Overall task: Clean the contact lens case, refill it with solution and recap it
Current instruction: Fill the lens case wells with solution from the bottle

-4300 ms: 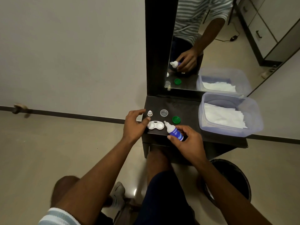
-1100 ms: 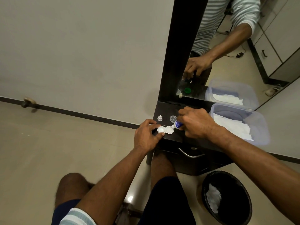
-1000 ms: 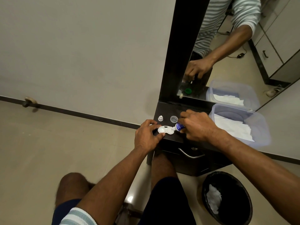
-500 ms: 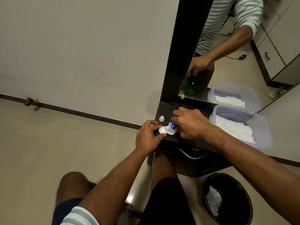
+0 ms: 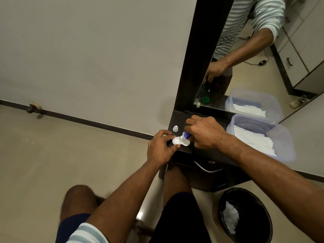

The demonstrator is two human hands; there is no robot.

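No text, brand name, number or sign can be read at this moment. The blue label of the solution bottle [image 5: 186, 135] carries pale markings, but they are too small and blurred to make out, and the right hand [image 5: 204, 133] covers most of the label. The white contact lens case [image 5: 180, 142], the small white cap [image 5: 175, 128] on the worktop [image 5: 177, 118], the clear plastic container [image 5: 280, 137] and the black bin [image 5: 245, 216] show no lettering that can be made out. The mirror [image 5: 245, 67] reflects no readable writing either.
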